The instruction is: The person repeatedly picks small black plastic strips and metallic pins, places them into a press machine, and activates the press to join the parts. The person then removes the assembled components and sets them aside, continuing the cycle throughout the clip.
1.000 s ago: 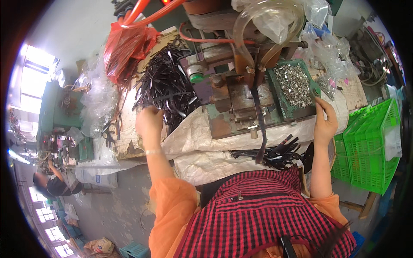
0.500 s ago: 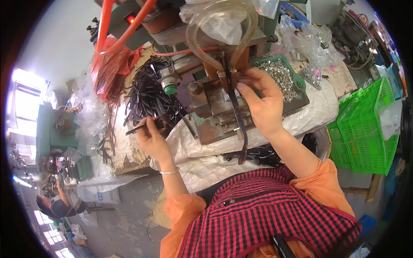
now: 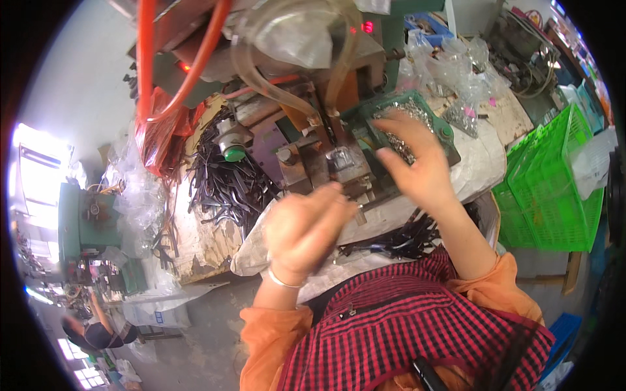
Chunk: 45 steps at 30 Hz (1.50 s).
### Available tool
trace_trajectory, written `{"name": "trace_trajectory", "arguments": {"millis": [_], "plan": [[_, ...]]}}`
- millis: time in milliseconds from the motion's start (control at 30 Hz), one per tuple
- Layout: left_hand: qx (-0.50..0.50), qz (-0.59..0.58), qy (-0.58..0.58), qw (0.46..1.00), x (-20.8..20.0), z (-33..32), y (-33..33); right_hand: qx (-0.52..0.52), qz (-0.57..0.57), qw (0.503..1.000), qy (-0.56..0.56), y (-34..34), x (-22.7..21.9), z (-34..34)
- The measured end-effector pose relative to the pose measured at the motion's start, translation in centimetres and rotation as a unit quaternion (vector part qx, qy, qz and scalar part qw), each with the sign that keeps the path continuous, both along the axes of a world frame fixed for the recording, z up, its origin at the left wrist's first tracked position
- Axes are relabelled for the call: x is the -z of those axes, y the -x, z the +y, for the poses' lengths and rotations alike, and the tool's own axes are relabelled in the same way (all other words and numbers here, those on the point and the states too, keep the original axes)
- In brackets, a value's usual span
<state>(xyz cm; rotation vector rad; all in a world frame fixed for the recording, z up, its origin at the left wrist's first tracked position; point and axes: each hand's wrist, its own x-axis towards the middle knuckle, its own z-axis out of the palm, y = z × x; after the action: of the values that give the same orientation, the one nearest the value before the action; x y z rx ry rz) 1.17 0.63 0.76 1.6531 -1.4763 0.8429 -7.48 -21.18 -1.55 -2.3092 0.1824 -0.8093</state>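
My left hand (image 3: 303,231) is smeared by motion just in front of the machine's metal fixture (image 3: 342,163). Its fingers point toward the fixture, and whatever may be in them cannot be made out. Over the green tray (image 3: 454,155) of small silvery metal parts (image 3: 399,144) is my right hand (image 3: 420,163), blurred, thumb and fingers apart, with nothing visible between them. To the left of the fixture lies a heap of dark spectacle temples (image 3: 228,186). More dark temples (image 3: 404,238) lie between the fixture and my apron.
Clear hoses (image 3: 345,58) and orange tubes (image 3: 145,65) hang at the machine. A green-capped cylinder (image 3: 233,146) stands beside the heap. Bags of parts (image 3: 464,117) lie at the far right, near a green crate (image 3: 554,182). Another person (image 3: 101,332) is at far left.
My left hand has swung right from the heap to the fixture's front. My right hand has left the fixture for the tray. The dark temple at the fixture no longer shows there.
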Motion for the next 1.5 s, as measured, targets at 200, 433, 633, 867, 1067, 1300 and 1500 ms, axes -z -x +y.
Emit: {"name": "trace_trajectory", "arguments": {"millis": [200,433,633,867,1067,1300,1500], "plan": [[-0.024,-0.080,0.000,0.996,3.1,-2.4,-0.4,0.185,0.005,0.970,0.158,-0.7,8.4,-6.8],[-0.018,-0.050,0.023,0.998,3.5,-2.3,-0.5,0.177,-0.047,0.983,0.003,-1.5,9.2,-8.1],[-0.030,0.064,0.037,0.997,3.1,-1.2,1.7,0.193,-0.059,0.975,-0.095,-0.9,9.3,-8.2],[-0.316,0.283,0.206,0.882,6.4,3.9,-5.0,0.132,-0.055,0.965,-0.219,2.1,9.2,-7.2],[-0.234,0.414,0.210,0.854,6.4,3.0,-11.6,0.070,-0.071,0.962,-0.255,-1.5,6.2,-4.4],[-0.263,0.402,0.234,0.845,6.7,2.8,-12.4,0.087,-0.084,0.957,-0.264,-0.8,6.1,-3.7],[-0.416,0.288,0.057,0.861,9.9,8.0,-6.6,0.189,-0.060,0.953,-0.229,6.0,10.4,-7.4]]}}
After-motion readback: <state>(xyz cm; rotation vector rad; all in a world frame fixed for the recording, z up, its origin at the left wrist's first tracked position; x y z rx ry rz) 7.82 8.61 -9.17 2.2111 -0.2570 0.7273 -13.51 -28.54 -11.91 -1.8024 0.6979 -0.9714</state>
